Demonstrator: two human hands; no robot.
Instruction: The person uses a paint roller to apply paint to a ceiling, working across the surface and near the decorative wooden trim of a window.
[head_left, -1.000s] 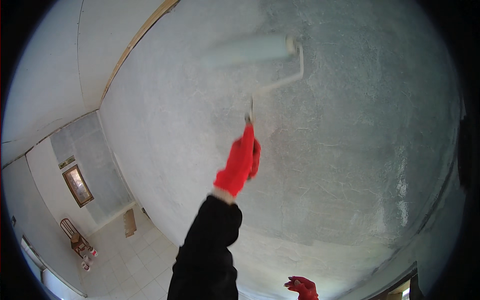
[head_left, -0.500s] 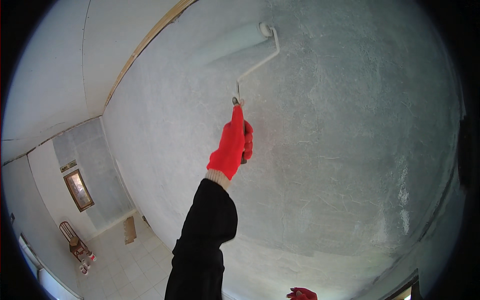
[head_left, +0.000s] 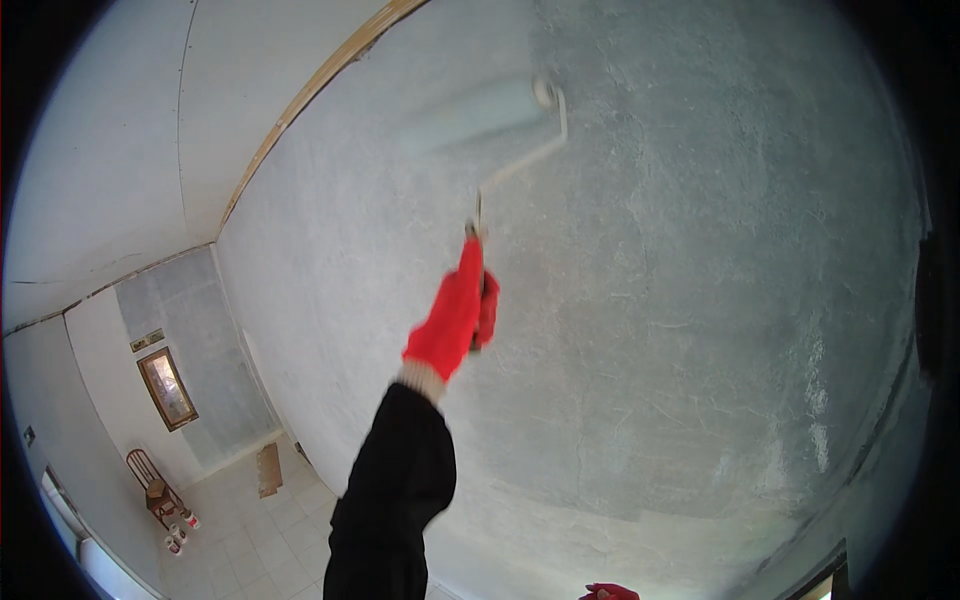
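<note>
My left hand point(head_left: 450, 318), in a red glove with a pale knit cuff, is closed round the dark handle of a paint roller point(head_left: 475, 128). Its thumb points up along the handle. A bent metal frame runs up and right from the grip to the roller's pale, motion-blurred sleeve, which lies against the upper wall point(head_left: 640, 330). That wall is whitish on the left and patchy grey on the right. At the bottom edge shows only the top of my right hand point(head_left: 610, 593), also red-gloved; too little of its fingers is visible to tell their state.
A wooden strip point(head_left: 300, 95) edges the ceiling point(head_left: 100, 130). Far left, a wooden chair point(head_left: 155, 490) stands on the tiled floor point(head_left: 235, 550) beside several small paint cans point(head_left: 176, 535). A brown board point(head_left: 269, 470) lies near the far wall, below a small framed window point(head_left: 167, 388).
The roller and my left hand have moved down in the picture, the hand slightly left. The whole view has shifted a little too. My left grip is unchanged.
</note>
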